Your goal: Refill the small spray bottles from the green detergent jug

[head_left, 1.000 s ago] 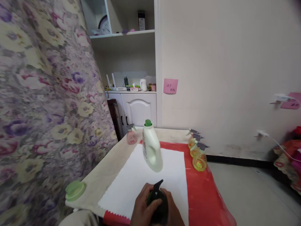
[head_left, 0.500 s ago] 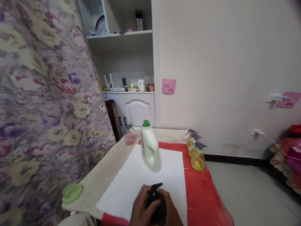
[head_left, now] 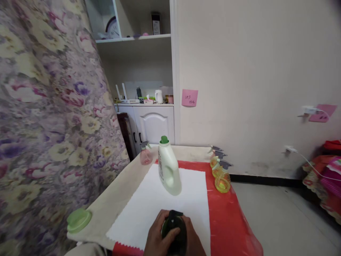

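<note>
A dark green pump bottle point(head_left: 180, 239) with a black pump head is at the near edge of the white cloth point(head_left: 138, 209). My left hand point(head_left: 157, 235) grips it from the left, its thumb lying across the front. On the other side my right hand point(head_left: 194, 239) is wrapped around the bottle; its lower part is out of view. Beyond my hands a pale green detergent jug point(head_left: 170, 170) with a green spout stands upright on the cloth. A light green cap point(head_left: 79, 219) lies at the table's left corner.
Several yellow spray bottles point(head_left: 222, 183) line the right side on a red sheet point(head_left: 226, 217). A pink spray bottle point(head_left: 145, 156) stands at the back left. A floral curtain point(head_left: 53, 124) hangs on the left, and a white cabinet point(head_left: 154, 124) stands behind the table.
The pump head looks slightly turned and lower between my hands. The whole view has shifted a little; both hands stay on the bottle.
</note>
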The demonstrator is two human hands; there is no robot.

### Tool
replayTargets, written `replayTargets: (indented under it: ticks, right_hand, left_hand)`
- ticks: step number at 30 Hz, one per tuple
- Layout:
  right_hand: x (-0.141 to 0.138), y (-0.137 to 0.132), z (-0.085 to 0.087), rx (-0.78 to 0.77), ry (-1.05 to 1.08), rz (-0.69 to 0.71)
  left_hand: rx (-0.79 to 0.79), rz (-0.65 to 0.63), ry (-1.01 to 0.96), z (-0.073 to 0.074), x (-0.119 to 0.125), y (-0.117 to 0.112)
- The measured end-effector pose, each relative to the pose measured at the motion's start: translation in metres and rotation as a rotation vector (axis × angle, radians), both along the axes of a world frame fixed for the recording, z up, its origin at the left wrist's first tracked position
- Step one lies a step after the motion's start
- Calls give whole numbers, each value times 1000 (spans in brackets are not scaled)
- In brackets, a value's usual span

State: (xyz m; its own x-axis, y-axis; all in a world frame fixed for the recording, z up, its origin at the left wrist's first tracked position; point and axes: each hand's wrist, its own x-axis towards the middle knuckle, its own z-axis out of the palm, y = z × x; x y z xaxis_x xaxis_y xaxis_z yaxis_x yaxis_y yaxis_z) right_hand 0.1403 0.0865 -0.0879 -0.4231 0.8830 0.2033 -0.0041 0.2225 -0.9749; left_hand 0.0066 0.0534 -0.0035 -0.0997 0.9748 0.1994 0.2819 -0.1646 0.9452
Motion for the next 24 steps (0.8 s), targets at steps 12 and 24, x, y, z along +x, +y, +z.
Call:
replayTargets:
  ticks: [12, 24]
  right_hand:
    - [0, 5, -6, 48, 83, 50]
    - [1, 1, 5, 6, 3, 29]
  left_hand:
    - [-87, -205, -133, -6, -17, 9]
    - [5, -103, -87, -1, -8, 5]
